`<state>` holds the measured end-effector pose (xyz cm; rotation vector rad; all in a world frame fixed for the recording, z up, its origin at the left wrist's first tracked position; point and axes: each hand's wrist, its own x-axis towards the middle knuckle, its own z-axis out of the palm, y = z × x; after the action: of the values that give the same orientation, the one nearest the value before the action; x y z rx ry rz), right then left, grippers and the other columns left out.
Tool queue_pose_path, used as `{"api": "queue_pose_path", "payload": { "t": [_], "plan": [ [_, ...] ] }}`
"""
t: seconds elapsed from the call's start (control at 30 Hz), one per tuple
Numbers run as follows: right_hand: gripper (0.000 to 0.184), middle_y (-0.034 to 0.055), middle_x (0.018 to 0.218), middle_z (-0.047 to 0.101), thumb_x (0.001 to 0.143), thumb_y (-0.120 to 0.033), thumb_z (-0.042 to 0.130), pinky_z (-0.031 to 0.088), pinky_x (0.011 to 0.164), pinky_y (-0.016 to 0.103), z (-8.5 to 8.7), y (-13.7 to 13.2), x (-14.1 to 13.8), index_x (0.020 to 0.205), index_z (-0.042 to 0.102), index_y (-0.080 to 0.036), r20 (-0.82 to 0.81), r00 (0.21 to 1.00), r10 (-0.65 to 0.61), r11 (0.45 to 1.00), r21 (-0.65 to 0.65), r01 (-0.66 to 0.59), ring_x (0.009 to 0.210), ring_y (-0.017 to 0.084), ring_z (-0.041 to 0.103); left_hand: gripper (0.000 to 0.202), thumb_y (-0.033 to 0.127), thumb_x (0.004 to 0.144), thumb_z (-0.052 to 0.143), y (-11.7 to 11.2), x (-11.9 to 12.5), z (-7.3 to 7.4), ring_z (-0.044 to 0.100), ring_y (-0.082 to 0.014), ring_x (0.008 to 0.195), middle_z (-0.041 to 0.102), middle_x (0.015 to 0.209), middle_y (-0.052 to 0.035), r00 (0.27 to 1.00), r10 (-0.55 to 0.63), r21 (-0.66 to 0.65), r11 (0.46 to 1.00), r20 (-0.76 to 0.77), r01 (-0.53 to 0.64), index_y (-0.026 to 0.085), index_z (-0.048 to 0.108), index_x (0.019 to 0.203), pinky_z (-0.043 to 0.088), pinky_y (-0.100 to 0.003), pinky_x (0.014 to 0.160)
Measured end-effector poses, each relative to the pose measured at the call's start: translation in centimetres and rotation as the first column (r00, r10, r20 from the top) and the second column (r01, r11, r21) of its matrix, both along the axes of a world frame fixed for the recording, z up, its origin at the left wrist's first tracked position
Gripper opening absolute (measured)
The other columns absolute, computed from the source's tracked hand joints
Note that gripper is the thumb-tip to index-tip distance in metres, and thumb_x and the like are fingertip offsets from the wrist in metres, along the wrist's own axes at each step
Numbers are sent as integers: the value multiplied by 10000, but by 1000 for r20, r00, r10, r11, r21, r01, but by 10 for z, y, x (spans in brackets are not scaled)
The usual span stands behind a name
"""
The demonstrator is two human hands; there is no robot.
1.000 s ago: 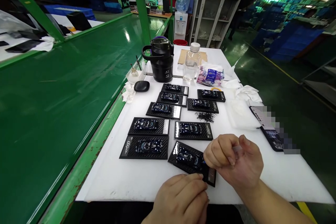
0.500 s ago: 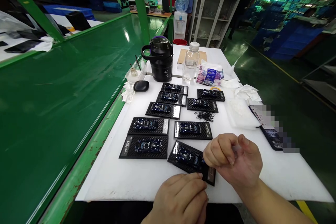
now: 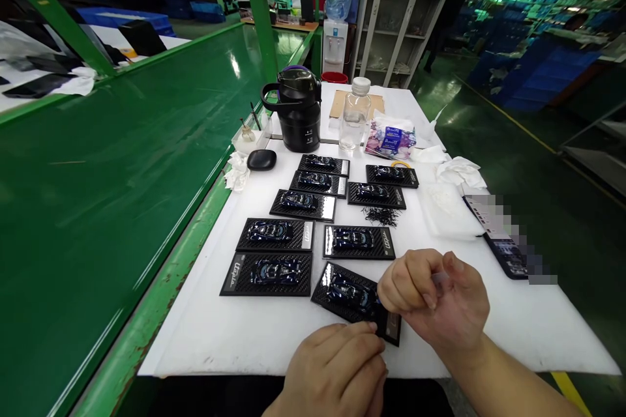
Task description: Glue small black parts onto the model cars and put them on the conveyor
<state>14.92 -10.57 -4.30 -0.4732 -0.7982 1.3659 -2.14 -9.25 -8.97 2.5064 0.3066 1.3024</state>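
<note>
Several dark blue model cars on black carbon-pattern bases lie in rows on the white table [image 3: 235, 332]. The nearest car base [image 3: 345, 293] sits angled at the front. My left hand [image 3: 337, 371] rests at the table's front edge, its fingertips touching that base's near corner. My right hand [image 3: 437, 303] hovers over the base's right end, fingers pinched on a small clear tool [image 3: 440, 277] whose tip I cannot make out. A small heap of tiny black parts [image 3: 381, 215] lies beyond.
At the back stand a black jug [image 3: 296, 107], a clear bottle [image 3: 355, 114], a tissue pack [image 3: 391, 137] and a black earbud case [image 3: 261, 159]. White wipes [image 3: 457, 172] and a phone [image 3: 503, 244] lie right. A green conveyor [image 3: 98, 195] runs along the left. People stand far behind.
The view has shifted slightly; both hands stay where they were on the nearest car base.
</note>
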Motion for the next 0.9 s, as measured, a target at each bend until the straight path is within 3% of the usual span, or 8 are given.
{"api": "queue_pose_path", "payload": {
  "t": [0.9],
  "plan": [
    [497,-60,468,234,956,-528,389,236,458,272,1,0,1,573,386,-211,28,999,-23,1000,2,23,424,105,240,147,24,793,581,-2,-2,1,721,-178,902,743,898,-20,1000,11,-3,1000,-26,-11,136,666,835,600,-246,751]
  ]
}}
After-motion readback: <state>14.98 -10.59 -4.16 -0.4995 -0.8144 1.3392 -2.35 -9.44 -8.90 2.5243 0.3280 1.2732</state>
